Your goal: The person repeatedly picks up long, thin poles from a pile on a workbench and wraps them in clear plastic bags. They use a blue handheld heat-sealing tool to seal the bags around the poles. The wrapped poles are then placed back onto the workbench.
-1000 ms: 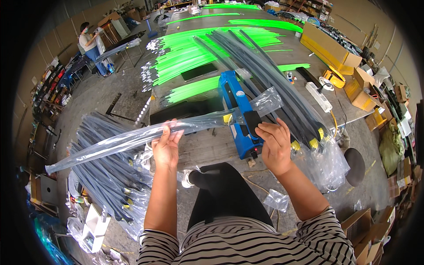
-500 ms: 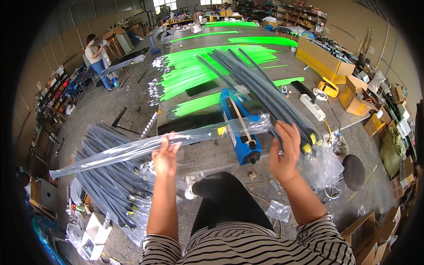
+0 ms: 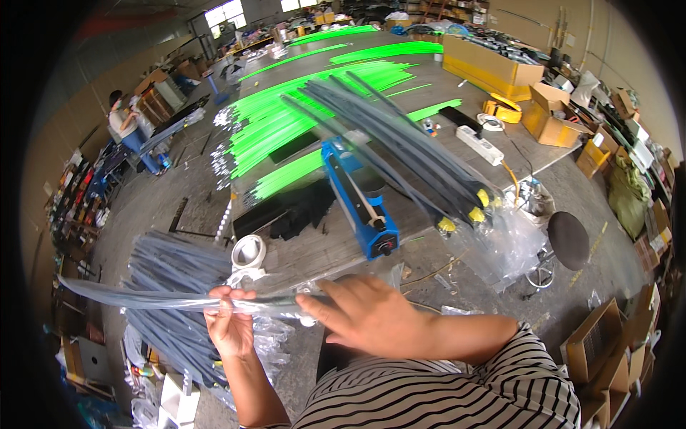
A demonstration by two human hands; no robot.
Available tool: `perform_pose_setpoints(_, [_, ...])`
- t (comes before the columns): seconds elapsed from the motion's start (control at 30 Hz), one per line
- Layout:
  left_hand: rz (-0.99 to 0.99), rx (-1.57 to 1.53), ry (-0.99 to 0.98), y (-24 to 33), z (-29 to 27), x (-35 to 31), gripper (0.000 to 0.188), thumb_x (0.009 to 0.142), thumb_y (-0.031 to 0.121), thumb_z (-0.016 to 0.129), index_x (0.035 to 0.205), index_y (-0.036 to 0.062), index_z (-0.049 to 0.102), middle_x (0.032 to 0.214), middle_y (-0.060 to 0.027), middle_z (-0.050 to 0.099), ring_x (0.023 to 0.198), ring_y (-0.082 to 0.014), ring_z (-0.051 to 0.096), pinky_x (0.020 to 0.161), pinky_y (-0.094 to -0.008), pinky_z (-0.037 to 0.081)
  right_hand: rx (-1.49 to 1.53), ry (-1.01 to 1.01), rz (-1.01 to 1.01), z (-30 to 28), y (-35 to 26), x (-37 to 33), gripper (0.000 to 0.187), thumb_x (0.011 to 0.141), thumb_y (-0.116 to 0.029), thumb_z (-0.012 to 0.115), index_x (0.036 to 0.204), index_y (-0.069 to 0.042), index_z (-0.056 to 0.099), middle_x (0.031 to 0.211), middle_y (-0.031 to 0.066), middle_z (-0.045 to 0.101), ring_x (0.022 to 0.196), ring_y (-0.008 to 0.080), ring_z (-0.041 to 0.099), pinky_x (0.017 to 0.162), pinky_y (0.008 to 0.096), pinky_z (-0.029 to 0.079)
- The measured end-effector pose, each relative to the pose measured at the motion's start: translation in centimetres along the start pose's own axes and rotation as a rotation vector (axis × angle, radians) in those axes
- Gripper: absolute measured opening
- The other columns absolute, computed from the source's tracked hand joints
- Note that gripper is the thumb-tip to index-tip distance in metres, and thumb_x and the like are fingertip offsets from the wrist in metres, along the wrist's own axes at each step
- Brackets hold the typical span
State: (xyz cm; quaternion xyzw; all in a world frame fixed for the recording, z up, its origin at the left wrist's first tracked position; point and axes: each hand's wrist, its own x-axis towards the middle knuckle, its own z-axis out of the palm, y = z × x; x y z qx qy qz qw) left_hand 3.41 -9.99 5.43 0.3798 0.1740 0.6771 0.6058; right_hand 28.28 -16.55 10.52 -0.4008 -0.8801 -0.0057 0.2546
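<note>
A long worktable (image 3: 543, 154) spreads beyond the grip, carrying green strips (image 3: 307, 114) and a bundle of grey rods (image 3: 400, 146). Just ahead of the hands sits a blue heat sealer (image 3: 357, 196), with a tape roll (image 3: 249, 251) beside it, directly above the left hand. A pile of bagged grey rods (image 3: 171, 286) lies behind the grip. The left hand (image 3: 230, 325) curls tight around a long clear bagged rod (image 3: 136, 294), which stretches leftward. The right hand (image 3: 368, 314) presses its fingers on the bag's near end, touching it.
</note>
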Motion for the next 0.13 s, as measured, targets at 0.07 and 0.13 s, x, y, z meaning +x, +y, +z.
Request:
perform_pose_setpoints(0.07, [-0.029,0.056,-0.056,-0.4,2.0,-0.1,0.029,0.078,0.007,0.058,0.102,-0.0047,0.049,0.083,-0.0189,0.060,0.079,-0.0315,0.061,0.074,-0.0468,0.050,0.044,-0.305,0.168,0.1,-0.3,-0.4,0.061,0.071,-0.024,0.063,0.124,-0.008,0.039,0.111,0.0229,0.044,0.094,0.0300,0.051,0.084,0.0376,0.041])
perform_pose_setpoints(0.13, [-0.054,0.264,-0.043,-1.4,3.2,0.1,0.048,0.076,0.017,0.062,0.115,-0.0028,0.043,0.094,-0.0187,0.059,0.088,-0.0317,0.059,0.072,-0.0467,0.050,0.085,-0.451,0.272,-1.2,-0.1,-0.1,0.064,0.071,-0.023,0.063,0.127,-0.011,0.035,0.111,0.0227,0.043,0.093,0.0307,0.052,0.082,0.0353,0.042])
